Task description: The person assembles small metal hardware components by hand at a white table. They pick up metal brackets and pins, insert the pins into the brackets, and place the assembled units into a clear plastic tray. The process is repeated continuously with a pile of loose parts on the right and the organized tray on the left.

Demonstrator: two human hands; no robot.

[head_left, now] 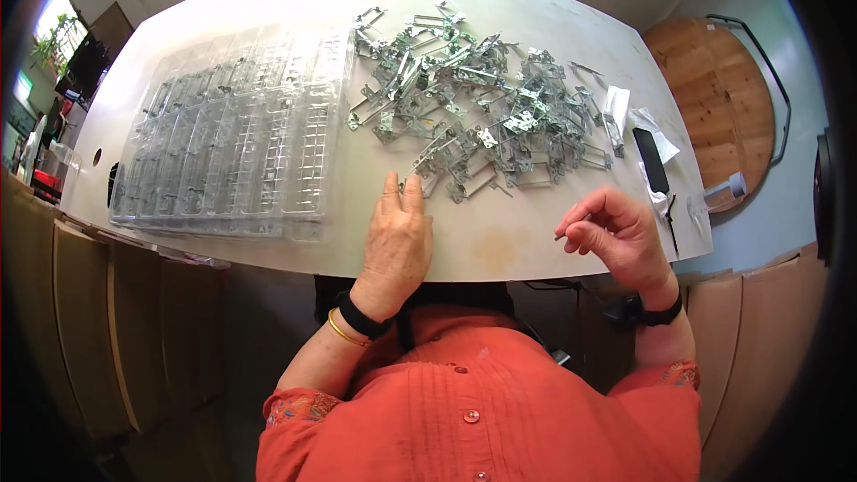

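A loose heap of flat silvery metal brackets [491, 98] covers the middle of the white table. My left hand [395, 236] reaches to the heap's near left edge, fingers stretched out, the tips next to some of the brackets. Whether they touch one, I cannot tell. Over the table's near right part my right hand [620, 236] is closed in a pinch. The end of a small thin dark piece [560, 236] sticks out between thumb and fingers; the rest of it is hidden.
Clear plastic trays [308, 147] with rows of compartments holding metal parts fill the table's left side. At the right lie white paper [616, 107], a black phone-like slab [651, 161] and a clear plastic cup-like thing [723, 187]. A round wooden board [714, 98] leans against the wall.
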